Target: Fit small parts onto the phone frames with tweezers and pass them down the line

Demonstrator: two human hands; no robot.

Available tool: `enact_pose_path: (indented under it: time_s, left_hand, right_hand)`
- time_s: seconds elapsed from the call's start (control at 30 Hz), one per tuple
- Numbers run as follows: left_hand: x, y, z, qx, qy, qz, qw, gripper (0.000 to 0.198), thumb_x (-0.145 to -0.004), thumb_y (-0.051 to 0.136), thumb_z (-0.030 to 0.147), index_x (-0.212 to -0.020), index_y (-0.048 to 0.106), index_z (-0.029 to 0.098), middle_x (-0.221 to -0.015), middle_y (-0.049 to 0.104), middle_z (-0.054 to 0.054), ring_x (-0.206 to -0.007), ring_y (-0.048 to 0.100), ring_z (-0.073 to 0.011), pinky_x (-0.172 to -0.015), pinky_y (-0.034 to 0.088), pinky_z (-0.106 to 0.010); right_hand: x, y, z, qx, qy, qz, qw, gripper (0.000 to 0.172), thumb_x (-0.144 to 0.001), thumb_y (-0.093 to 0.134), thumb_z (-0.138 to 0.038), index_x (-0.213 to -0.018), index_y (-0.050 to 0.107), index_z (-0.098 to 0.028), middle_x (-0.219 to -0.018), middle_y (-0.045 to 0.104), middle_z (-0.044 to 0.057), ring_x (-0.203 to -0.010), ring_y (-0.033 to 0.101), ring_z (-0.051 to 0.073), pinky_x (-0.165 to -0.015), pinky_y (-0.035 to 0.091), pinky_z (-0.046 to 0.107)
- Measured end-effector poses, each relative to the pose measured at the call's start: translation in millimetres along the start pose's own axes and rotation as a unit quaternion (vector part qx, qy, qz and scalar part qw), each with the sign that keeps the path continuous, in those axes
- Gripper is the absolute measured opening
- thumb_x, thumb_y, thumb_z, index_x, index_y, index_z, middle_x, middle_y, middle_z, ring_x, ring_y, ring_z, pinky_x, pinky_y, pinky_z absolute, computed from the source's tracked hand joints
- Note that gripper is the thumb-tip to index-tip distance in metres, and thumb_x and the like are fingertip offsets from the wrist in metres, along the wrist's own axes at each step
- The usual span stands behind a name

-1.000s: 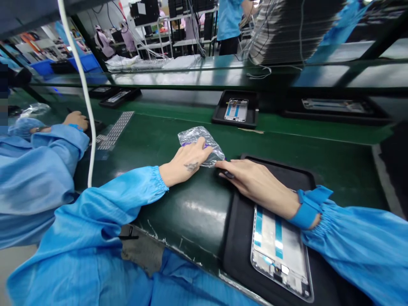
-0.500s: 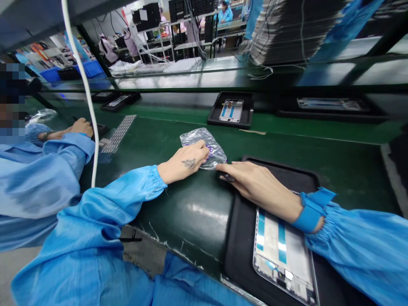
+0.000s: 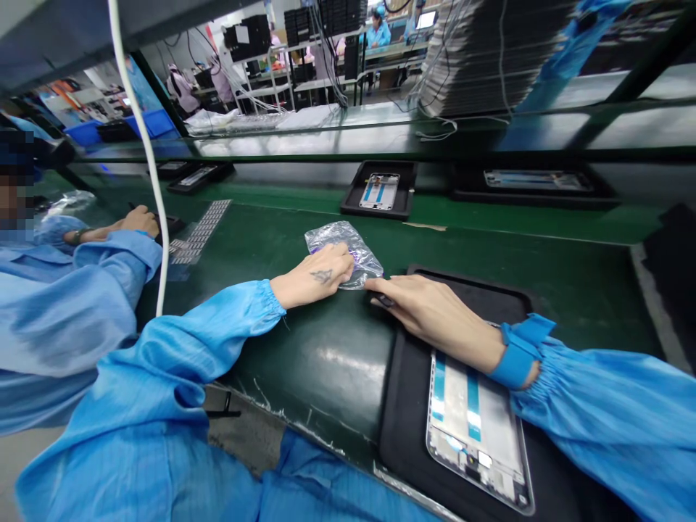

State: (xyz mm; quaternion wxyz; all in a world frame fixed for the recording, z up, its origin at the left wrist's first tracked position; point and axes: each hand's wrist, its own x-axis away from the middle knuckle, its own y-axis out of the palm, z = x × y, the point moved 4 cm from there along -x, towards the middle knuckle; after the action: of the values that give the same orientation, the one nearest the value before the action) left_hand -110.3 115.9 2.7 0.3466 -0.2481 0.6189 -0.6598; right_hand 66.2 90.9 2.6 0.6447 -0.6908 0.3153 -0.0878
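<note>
My left hand (image 3: 315, 274) rests on a small clear plastic bag (image 3: 333, 239) with purple bits inside, its fingers curled and pinching into the bag on the green belt. My right hand (image 3: 429, 312) lies flat just right of the bag, fingers stretched out, with a small dark thing I cannot make out under the fingertips. Its wrist crosses a black tray (image 3: 489, 290) that holds a phone frame (image 3: 473, 428) with blue strips.
Another black tray with a phone frame (image 3: 379, 191) sits farther back on the green conveyor (image 3: 544, 254). A co-worker's sleeve (image 3: 70, 290) and hand (image 3: 140, 217) are at the left by a sheet of small labels (image 3: 199, 230). A white cable (image 3: 142, 138) hangs down at the left.
My left fingers have curled from lying flat on the bag to pinching it. The tray at the back has drifted left along the belt.
</note>
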Motion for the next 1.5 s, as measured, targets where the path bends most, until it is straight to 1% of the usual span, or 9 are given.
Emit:
enact_pose_path:
  time_s: [0.2,0.33,0.5,0.63,0.77,0.9,0.97,1.27,1.5]
  left_hand:
    - [4.7,-15.7,9.7,0.027,0.018,0.073,0.997,0.016,-0.097,0.039,0.006,-0.092,0.050,0.017,-0.100,0.057,-0.008,-0.090,0.050,-0.0202,-0.083,0.044,-0.034]
    - [9.5,-29.1,36.0,0.210,0.037,0.150,0.965,0.014,-0.100,0.043,0.012,-0.091,0.052,0.017,-0.086,0.058,-0.002,-0.077,0.054,-0.0140,-0.074,0.043,-0.028]
    - [0.5,-1.4,64.5,0.520,-0.040,0.064,0.851,0.004,-0.092,0.061,0.016,-0.091,0.065,0.015,-0.079,0.066,0.000,-0.074,0.064,-0.0121,-0.070,0.052,-0.024]
    - [-8.1,23.8,68.3,0.655,-0.143,0.034,0.742,0.008,-0.083,0.071,0.013,-0.091,0.071,0.011,-0.077,0.072,-0.003,-0.073,0.071,-0.0130,-0.076,0.059,-0.027]
    - [-8.0,29.8,67.0,0.683,-0.183,0.023,0.707,0.012,-0.084,0.070,0.008,-0.095,0.074,0.010,-0.086,0.077,-0.007,-0.077,0.074,-0.0139,-0.081,0.062,-0.029]
    - [-7.0,28.6,65.7,0.671,-0.169,0.025,0.721,0.012,-0.086,0.067,0.007,-0.095,0.074,0.010,-0.085,0.077,-0.006,-0.076,0.075,-0.0135,-0.080,0.063,-0.028]
    - [-7.2,27.3,65.6,0.653,-0.150,0.026,0.742,0.012,-0.087,0.066,0.008,-0.096,0.074,0.011,-0.084,0.077,-0.005,-0.077,0.075,-0.0138,-0.080,0.063,-0.029]
    - [-1.7,4.6,70.4,0.484,-0.058,0.051,0.872,0.021,-0.086,0.057,0.007,-0.102,0.069,0.014,-0.084,0.075,-0.002,-0.080,0.073,-0.0144,-0.072,0.057,-0.024]
    - [-1.1,1.0,73.5,0.452,-0.029,0.063,0.889,0.026,-0.089,0.056,0.006,-0.109,0.069,0.015,-0.088,0.075,-0.001,-0.083,0.072,-0.0135,-0.074,0.053,-0.023]
  right_hand:
    - [1.2,-14.2,-2.0,-0.096,0.017,0.069,0.993,0.025,-0.100,0.047,-0.029,-0.115,0.065,-0.024,-0.094,0.075,0.007,-0.083,0.071,0.022,-0.072,0.050,0.032]
    - [23.7,-52.2,-10.6,-0.198,0.080,0.167,0.963,0.021,-0.098,0.054,-0.033,-0.112,0.068,-0.025,-0.108,0.075,0.005,-0.097,0.071,0.022,-0.085,0.054,0.034]
    - [68.4,-64.1,-4.0,-0.345,0.300,0.203,0.866,0.024,-0.092,0.063,-0.044,-0.103,0.074,-0.025,-0.082,0.077,0.003,-0.073,0.074,0.022,-0.068,0.061,0.035]
    - [84.8,-46.6,3.9,-0.482,0.373,0.222,0.761,0.025,-0.086,0.071,-0.045,-0.099,0.076,-0.024,-0.081,0.079,0.005,-0.076,0.077,0.023,-0.071,0.065,0.037]
    - [83.3,-42.3,5.8,-0.464,0.369,0.218,0.775,0.022,-0.085,0.073,-0.042,-0.100,0.077,-0.028,-0.082,0.078,0.003,-0.075,0.076,0.022,-0.071,0.064,0.038]
    - [74.1,-52.0,1.2,-0.310,0.306,0.192,0.879,0.017,-0.088,0.069,-0.039,-0.091,0.078,-0.026,-0.099,0.078,0.005,-0.089,0.072,0.024,-0.081,0.059,0.037]
    - [69.8,-53.7,-1.4,-0.271,0.283,0.178,0.903,0.019,-0.090,0.065,-0.038,-0.092,0.077,-0.024,-0.104,0.077,0.005,-0.093,0.071,0.024,-0.084,0.057,0.037]
    - [65.8,-50.0,0.4,-0.340,0.333,0.140,0.868,0.025,-0.090,0.065,-0.043,-0.098,0.074,-0.021,-0.091,0.076,0.004,-0.079,0.070,0.020,-0.076,0.056,0.031]
    - [69.3,-44.1,6.1,-0.371,0.340,0.153,0.851,0.026,-0.088,0.067,-0.047,-0.095,0.075,-0.023,-0.082,0.075,0.000,-0.074,0.070,0.017,-0.071,0.054,0.028]
